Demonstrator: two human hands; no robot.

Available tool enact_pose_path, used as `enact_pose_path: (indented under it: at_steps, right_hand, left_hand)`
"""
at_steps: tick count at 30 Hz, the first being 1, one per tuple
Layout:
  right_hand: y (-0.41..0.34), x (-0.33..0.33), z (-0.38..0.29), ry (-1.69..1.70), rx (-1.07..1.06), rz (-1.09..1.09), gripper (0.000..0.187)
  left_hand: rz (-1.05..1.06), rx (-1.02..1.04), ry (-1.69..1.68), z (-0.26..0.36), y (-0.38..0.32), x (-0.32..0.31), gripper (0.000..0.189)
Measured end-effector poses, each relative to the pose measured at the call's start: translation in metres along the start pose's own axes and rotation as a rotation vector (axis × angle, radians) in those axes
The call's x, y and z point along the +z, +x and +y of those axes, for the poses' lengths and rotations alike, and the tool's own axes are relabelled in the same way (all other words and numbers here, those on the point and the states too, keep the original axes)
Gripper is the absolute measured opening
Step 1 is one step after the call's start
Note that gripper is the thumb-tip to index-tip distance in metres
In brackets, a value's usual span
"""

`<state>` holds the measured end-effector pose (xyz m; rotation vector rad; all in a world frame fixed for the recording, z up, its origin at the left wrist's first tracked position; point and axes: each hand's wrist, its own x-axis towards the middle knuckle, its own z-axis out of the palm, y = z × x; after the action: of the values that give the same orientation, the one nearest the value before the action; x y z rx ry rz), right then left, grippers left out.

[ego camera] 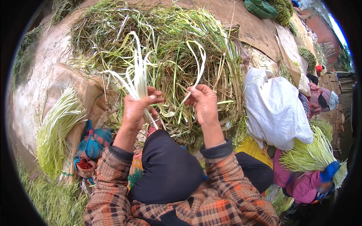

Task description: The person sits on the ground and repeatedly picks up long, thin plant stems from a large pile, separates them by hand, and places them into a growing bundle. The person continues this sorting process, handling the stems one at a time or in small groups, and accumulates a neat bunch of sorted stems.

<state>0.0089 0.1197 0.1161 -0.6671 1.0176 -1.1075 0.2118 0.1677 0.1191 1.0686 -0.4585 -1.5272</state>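
Observation:
My left hand (138, 106) is closed around a small bunch of pale green-white stalks (139, 80), whose tops fan upward and whose lower ends stick out below the palm. To its right, my right hand (202, 99) pinches one or two thin pale stalks (200, 66) that bend over at the top. The hands are apart, above my dark-trousered knee. Beneath and beyond them lies a large heap of green and brown stalks and leaves (169, 50). A bundle of long pale stalks (60, 130) rests on a brown woven sack at the left.
A white woven sack (275, 107) stands at the right. Past it, a co-worker in pink (302, 185) is beside a large stalk bundle (311, 155); another person (322, 99) is farther back. A blue patterned cloth bag (94, 144) lies by my left arm, near loose greens (56, 197).

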Motion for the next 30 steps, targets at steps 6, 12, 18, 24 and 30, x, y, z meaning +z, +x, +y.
enact_pose_path:
  at_steps: [6,12,18,24,30]
  right_hand:
    - [-0.007,0.025,0.001,-0.244,-0.095,-0.104,0.005]
    - [-0.005,0.037,-0.001,-0.316,-0.061,-0.32,0.025]
    - [-0.029,0.038,0.019,-0.473,0.077,-0.629,0.05]
    - [-0.038,0.009,0.026,-0.422,0.165,-0.502,0.034]
    - [-0.023,-0.043,0.052,-0.588,0.122,-0.314,0.026]
  left_hand:
    - [-0.073,-0.081,0.082,-0.021,-0.007,0.033,0.018]
    - [-0.085,-0.06,-0.049,-0.015,-0.007,0.029,0.015]
    - [-0.01,0.075,-0.226,0.019,0.013,-0.005,0.016]
    - [0.149,0.247,-0.284,0.066,0.045,-0.032,0.015]
    - [0.313,0.378,-0.184,0.131,0.076,-0.038,0.02]
